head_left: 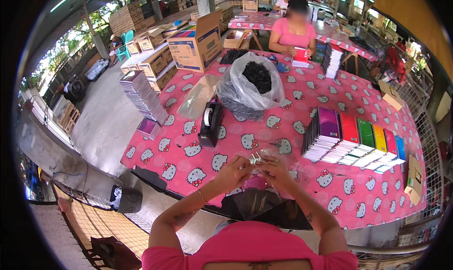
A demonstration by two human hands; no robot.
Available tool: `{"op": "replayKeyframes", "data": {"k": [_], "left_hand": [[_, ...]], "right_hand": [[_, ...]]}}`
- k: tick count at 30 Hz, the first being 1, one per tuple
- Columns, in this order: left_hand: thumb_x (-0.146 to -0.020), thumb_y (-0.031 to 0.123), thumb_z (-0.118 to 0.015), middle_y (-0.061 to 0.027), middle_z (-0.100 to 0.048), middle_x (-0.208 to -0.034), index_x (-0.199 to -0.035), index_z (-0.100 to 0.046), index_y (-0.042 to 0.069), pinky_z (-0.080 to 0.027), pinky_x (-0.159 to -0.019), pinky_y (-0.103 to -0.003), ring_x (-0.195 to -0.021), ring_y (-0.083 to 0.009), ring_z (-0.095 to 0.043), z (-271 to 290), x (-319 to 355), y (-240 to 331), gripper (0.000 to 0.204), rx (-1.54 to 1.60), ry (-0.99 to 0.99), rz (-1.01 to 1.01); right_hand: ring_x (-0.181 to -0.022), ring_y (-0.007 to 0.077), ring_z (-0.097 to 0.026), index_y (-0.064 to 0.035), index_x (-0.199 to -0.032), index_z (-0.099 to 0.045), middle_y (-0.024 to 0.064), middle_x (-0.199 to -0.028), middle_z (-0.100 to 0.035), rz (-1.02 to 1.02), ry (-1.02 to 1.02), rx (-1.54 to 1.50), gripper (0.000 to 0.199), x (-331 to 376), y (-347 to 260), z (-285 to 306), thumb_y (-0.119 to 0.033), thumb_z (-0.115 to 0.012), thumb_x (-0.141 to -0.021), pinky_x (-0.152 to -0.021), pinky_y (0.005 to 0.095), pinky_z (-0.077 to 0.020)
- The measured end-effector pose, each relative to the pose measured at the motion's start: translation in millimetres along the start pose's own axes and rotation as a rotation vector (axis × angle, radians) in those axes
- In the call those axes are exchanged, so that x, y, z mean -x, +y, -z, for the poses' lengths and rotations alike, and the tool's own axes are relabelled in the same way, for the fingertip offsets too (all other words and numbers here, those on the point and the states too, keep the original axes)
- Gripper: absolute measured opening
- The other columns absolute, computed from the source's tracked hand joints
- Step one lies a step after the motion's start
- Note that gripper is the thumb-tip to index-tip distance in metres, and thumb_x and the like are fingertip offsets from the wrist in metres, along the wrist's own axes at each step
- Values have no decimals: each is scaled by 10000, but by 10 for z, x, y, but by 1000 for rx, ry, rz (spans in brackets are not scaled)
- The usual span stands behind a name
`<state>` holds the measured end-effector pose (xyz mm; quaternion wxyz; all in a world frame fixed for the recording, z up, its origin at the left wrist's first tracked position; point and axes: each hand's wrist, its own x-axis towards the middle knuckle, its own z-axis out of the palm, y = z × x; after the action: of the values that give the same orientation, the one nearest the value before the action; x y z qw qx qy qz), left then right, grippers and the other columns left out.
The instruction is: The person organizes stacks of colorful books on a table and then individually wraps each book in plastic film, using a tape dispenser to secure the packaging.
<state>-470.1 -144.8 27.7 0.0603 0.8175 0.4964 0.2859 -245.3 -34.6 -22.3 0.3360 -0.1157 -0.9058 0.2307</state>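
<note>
Two hands: the left hand (234, 171) and the right hand (276, 171) are working close together, their fingers bent narrow and pinching clear plastic film (257, 201) between them.
Film: it is spreading from the fingertips toward the person, over the near edge of the pink cat-print surface (325, 201); glare is blurring its outline, so it may be a bag or a loose sheet.
Tape dispenser: the black tape dispenser (210, 123) is standing ahead of the left hand, well within the surface.
Bulging bag: a large clear bag (236, 88) of black pieces is sitting just behind the dispenser, with a flat plastic sleeve (196, 97) lying on its left.
Notebook row: spiral-bound notebooks (354, 138) are standing in piles to the right of the hands, their covers running purple, red, green, yellow, pink and blue.
Left edge: a tall stack of purple notebooks (144, 95) is leaning there, and a cardboard box (196, 46) is standing farther back.
Far side: a co-worker (292, 31) in pink is handling a red notebook (300, 54) near another notebook stack (332, 62).
</note>
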Motion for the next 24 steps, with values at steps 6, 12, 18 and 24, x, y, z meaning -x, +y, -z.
{"op": "replayKeyframes", "data": {"k": [6, 12, 18, 24], "left_hand": [[-791, 146, -756, -113, -680, -922, -1089, -679, 78, -527, -725, -430, -866, -331, -648, -77, -194, -188, 316, 135, -16, 142], [-779, 165, -791, -137, -684, -974, -1080, -643, 73, -540, -708, -404, -809, -289, -665, -92, -491, 28, 348, -183, 94, 220], [-781, 157, -840, -76, -655, -982, -1167, -620, 2, -514, -759, -320, -884, -148, -611, -350, -326, -812, 470, 638, 29, 490], [-804, 250, -808, -105, -708, -990, -1113, -682, 43, -519, -791, -344, -949, -180, -663, 264, 289, -1998, 392, 404, 464, 1131]], "right_hand": [[-1133, 289, -627, -48, -1271, -512, 151, -1114, -683, -496, 142, -324, 497, -71, -383, -119, -97, -736, -830, -910, 398, -500], [-1018, 180, -601, -49, -1240, -496, 72, -1125, -599, -482, 281, -129, 436, -244, -325, -53, -26, -708, -860, -832, 300, -505], [-1027, 133, -549, -50, -1207, -529, 45, -1113, -567, -779, 338, -861, 418, -123, -101, -192, 29, -706, -837, -900, 282, -467], [-1018, 133, -573, -35, -1175, -548, 47, -1075, -589, -808, 348, -739, 375, -218, -202, -309, 23, -699, -837, -898, 290, -480]]}}
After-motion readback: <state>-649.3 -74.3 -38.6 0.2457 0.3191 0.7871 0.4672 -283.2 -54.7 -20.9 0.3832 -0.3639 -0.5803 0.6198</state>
